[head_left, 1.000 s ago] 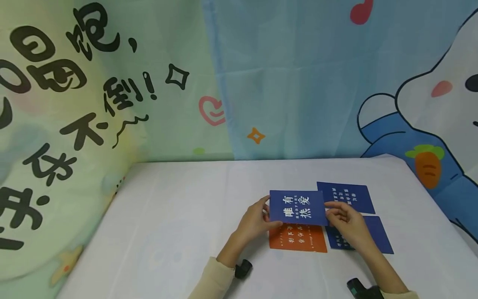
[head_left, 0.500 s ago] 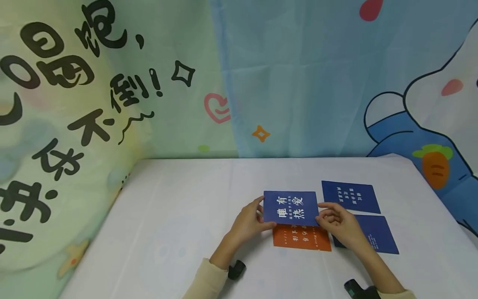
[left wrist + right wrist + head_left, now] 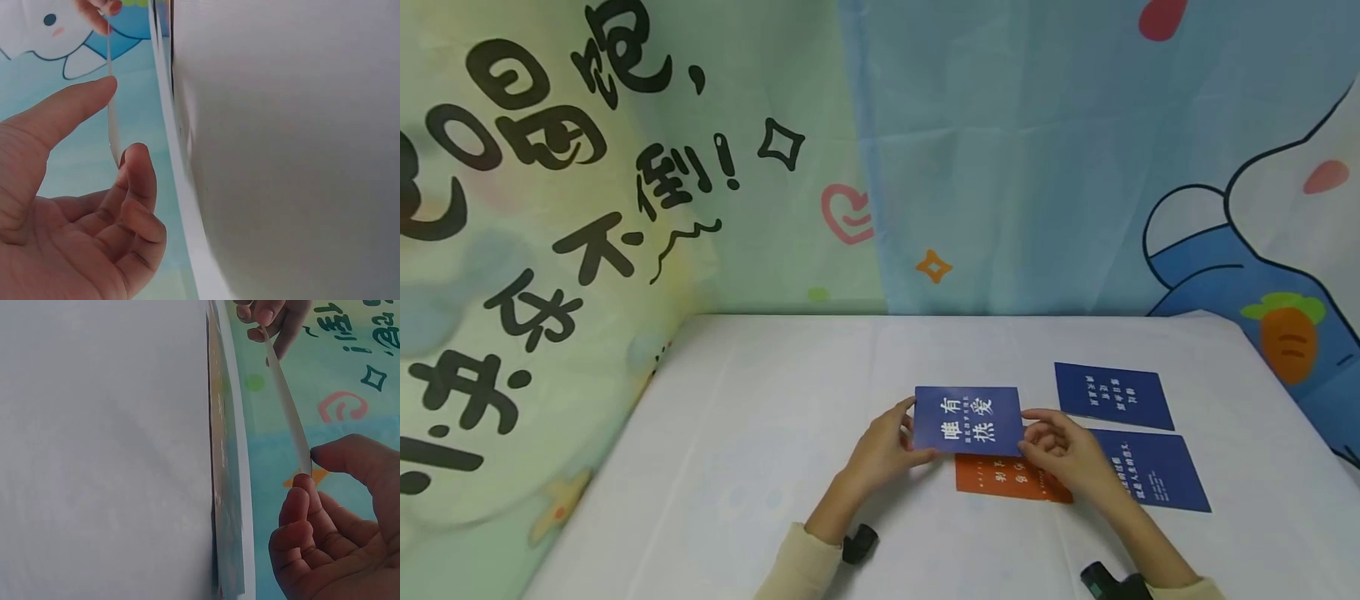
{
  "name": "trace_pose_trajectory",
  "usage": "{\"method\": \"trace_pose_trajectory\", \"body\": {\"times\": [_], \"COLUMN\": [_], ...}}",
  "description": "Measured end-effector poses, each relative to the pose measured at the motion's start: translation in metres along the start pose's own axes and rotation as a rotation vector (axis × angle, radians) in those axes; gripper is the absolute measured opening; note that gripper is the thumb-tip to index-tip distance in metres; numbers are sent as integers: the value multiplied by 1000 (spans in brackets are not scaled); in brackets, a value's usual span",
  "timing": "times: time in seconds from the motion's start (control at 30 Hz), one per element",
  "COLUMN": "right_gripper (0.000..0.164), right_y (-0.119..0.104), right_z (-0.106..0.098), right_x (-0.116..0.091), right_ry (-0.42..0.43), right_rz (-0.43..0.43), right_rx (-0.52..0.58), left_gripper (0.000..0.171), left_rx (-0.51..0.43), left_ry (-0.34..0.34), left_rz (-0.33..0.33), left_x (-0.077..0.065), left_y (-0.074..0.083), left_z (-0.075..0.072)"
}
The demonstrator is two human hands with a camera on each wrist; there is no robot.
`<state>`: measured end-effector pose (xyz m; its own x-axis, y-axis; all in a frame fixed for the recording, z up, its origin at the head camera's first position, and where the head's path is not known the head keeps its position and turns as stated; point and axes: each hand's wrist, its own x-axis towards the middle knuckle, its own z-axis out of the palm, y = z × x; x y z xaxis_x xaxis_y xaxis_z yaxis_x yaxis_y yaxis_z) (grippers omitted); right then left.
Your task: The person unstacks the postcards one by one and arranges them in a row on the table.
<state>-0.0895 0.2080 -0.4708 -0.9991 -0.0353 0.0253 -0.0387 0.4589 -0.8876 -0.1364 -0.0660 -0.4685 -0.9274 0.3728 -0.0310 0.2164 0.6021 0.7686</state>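
Observation:
Both hands hold one blue card (image 3: 967, 421) with white writing, raised over the table. My left hand (image 3: 880, 442) pinches its left edge between thumb and fingers. At the opposite edge, my right hand (image 3: 1063, 454) pinches the card near its lower right corner. Seen edge-on in the left wrist view, the card (image 3: 114, 128) is a thin strip at the thumb and fingertips. In the right wrist view the card (image 3: 290, 412) spans the two hands, slightly bowed. An orange card (image 3: 1011, 479) with white writing lies below, partly covered by the held card and right hand.
Two more blue cards lie on the right: the farther card (image 3: 1115, 397) and the nearer card (image 3: 1157, 471), partly behind the right hand. A white cloth covers the table (image 3: 760, 417). Behind stands a printed curtain (image 3: 1000, 167) with cartoon figures and writing.
The held blue card and both hands have shifted left relative to the cards on the table, uncovering more of the two blue cards on the right. The head view has turned slightly left.

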Motion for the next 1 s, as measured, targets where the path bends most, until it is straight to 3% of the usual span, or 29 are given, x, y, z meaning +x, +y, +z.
{"method": "trace_pose_trajectory", "body": {"times": [0.5, 0.77, 1.0], "right_gripper": [40, 41, 42], "right_y": [-8, -10, -16], "right_z": [23, 33, 42], "right_x": [4, 6, 7], "right_ry": [-99, -144, -157], "right_rz": [-132, -166, -135], "right_rx": [38, 99, 33], "left_gripper": [83, 83, 77], "left_rx": [42, 96, 84], "left_ry": [16, 23, 26], "left_rz": [8, -30, -42], "left_x": [-20, -28, -35], "left_y": [-20, -23, -28], "left_z": [-21, -28, -36]}}
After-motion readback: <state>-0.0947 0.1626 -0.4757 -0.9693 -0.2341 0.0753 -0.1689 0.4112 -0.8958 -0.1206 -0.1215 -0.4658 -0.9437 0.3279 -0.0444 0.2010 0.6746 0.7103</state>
